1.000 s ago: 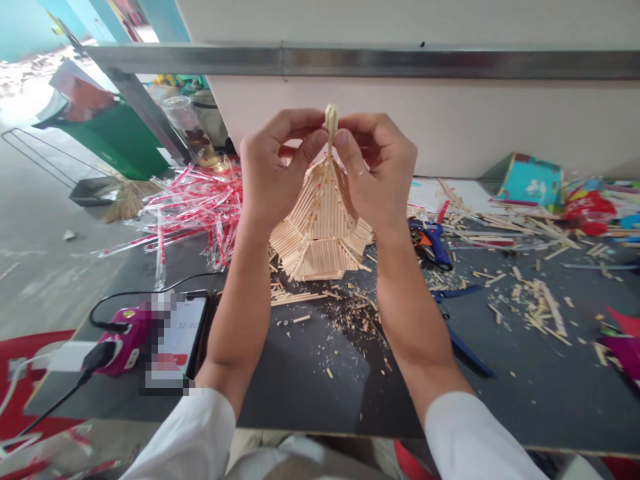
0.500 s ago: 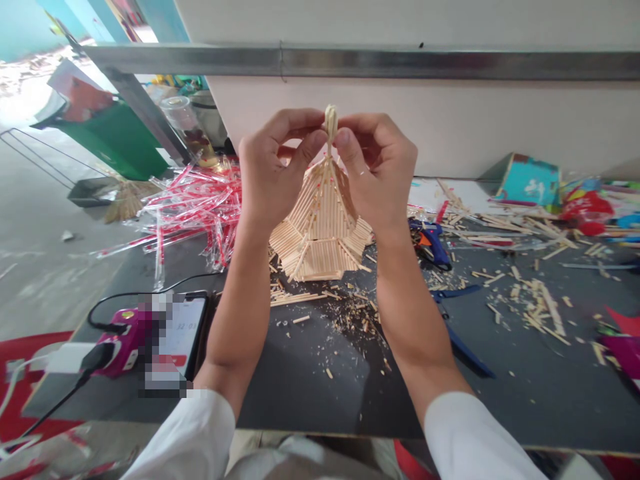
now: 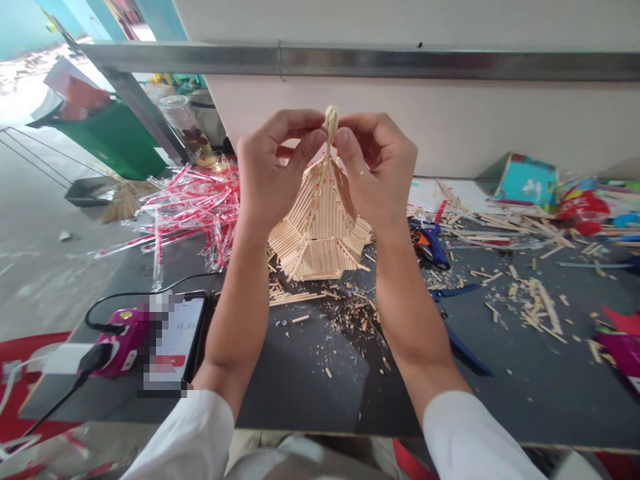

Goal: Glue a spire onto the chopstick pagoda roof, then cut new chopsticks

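In the middle of the dark table stands a roof-shaped model (image 3: 326, 217) built from thin wooden sticks, flaring out toward its base. A pale finial (image 3: 331, 121) of short stick pieces tops its peak. My left hand (image 3: 275, 167) pinches the finial from the left, thumb and fingertips closed against it. From the right, my right hand (image 3: 377, 170) presses it the same way. Parts of the model's sides are hidden behind my hands and wrists.
Red-and-clear plastic wrappers (image 3: 200, 207) heap at the left. Nearer lie a phone (image 3: 187, 333) and a purple power strip (image 3: 117, 340) with cords. Right of my arms are a blue glue gun (image 3: 434, 247), blue-handled pliers (image 3: 467, 350) and scattered stick scraps (image 3: 543, 307).
Both hands hold the same pinch on the finial, and the model stands in the same place. Only the camera view has shifted very slightly.
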`<action>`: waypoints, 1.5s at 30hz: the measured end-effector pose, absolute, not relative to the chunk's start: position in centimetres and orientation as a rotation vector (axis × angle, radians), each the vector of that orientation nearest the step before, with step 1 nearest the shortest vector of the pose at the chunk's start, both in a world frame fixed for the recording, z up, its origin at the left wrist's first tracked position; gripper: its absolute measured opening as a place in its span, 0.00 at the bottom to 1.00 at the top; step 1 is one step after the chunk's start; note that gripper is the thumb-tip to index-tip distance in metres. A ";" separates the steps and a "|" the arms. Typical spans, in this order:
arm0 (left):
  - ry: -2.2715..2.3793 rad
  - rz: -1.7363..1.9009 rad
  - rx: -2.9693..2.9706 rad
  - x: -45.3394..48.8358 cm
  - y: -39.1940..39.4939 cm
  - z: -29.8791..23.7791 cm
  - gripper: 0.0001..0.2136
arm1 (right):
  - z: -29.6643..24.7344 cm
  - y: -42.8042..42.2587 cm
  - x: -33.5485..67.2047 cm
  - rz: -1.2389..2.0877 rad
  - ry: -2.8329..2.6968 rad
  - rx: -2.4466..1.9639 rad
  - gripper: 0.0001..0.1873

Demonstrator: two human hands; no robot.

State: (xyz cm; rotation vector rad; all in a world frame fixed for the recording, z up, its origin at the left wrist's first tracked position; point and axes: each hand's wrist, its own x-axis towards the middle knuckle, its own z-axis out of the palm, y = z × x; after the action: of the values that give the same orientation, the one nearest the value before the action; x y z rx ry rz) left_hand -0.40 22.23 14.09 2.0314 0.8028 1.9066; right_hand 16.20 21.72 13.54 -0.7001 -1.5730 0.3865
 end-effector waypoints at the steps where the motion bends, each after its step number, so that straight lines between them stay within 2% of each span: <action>1: 0.808 1.906 2.028 -0.4 22.2 14.2 0.09 | 13.6 21.7 16.2 0.388 -1.569 -0.688 0.20; 13: 0.963 1.920 2.015 0.1 21.6 14.3 0.08 | 13.4 21.8 16.0 0.353 -1.553 -0.652 0.17; 19: 0.937 1.885 2.068 -0.3 22.5 14.0 0.12 | 13.2 22.2 16.1 0.342 -1.578 -0.710 0.20; 27: 1.041 1.892 2.094 0.0 21.7 14.1 0.10 | 13.5 21.5 15.8 0.367 -1.550 -0.642 0.14; 34: 0.907 1.917 2.095 -0.2 22.1 14.0 0.10 | 13.7 21.3 15.7 0.372 -1.554 -0.678 0.12; 38: 0.885 1.934 2.082 0.0 21.6 14.3 0.13 | 14.0 21.0 15.7 0.424 -1.533 -0.568 0.09; 45: 0.946 1.896 2.127 0.1 21.4 14.6 0.17 | 14.1 20.9 15.8 0.417 -1.538 -0.617 0.08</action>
State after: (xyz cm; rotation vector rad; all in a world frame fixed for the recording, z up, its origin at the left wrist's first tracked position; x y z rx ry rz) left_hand 0.09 21.41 14.59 2.1274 0.9465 1.8964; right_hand 15.77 20.89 14.10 -0.6169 -1.5383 0.4167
